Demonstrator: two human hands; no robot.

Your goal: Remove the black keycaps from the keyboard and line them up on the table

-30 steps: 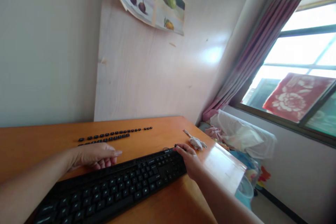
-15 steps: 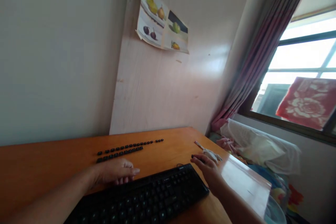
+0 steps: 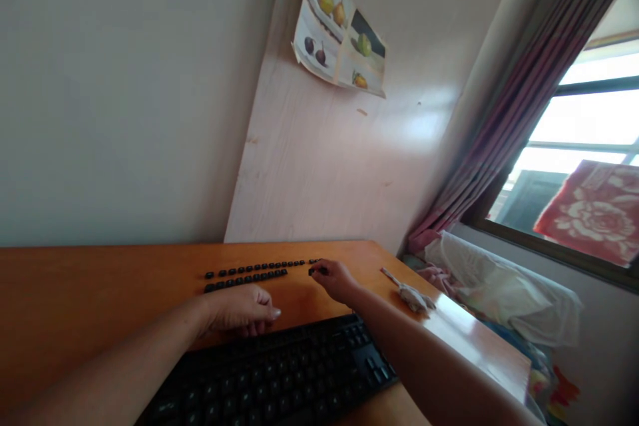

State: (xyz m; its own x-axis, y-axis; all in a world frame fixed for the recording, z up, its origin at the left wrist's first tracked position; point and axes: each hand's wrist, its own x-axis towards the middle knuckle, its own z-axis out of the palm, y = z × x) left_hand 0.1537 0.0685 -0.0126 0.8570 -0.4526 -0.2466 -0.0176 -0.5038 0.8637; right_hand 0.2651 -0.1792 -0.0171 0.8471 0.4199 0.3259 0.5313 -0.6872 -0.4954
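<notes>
One small black plastic keycap [image 3: 310,271] is pinched in the right hand [image 3: 333,279] near the orange tabletop's [image 3: 110,306] far edge, the curled left hand [image 3: 238,310], grip unclear, held beside the long black keyboard [image 3: 284,373].

1. You are in what looks like a room of a home, at a polished orange-brown wooden table [image 3: 100,279] before a plain pale wall [image 3: 124,93].
2. Facing you, a curling sheet of fruit pictures [image 3: 341,36] hangs on a light panel [image 3: 324,166].
3. To your right, a long pinkish curtain [image 3: 504,120] frames a bright window [image 3: 584,120], a red flowered textile [image 3: 594,213] showing through it.
4. Below the window, beyond your table's edge, crumpled pink cloth [image 3: 439,277] lies beside a translucent white sheet [image 3: 504,286].
</notes>
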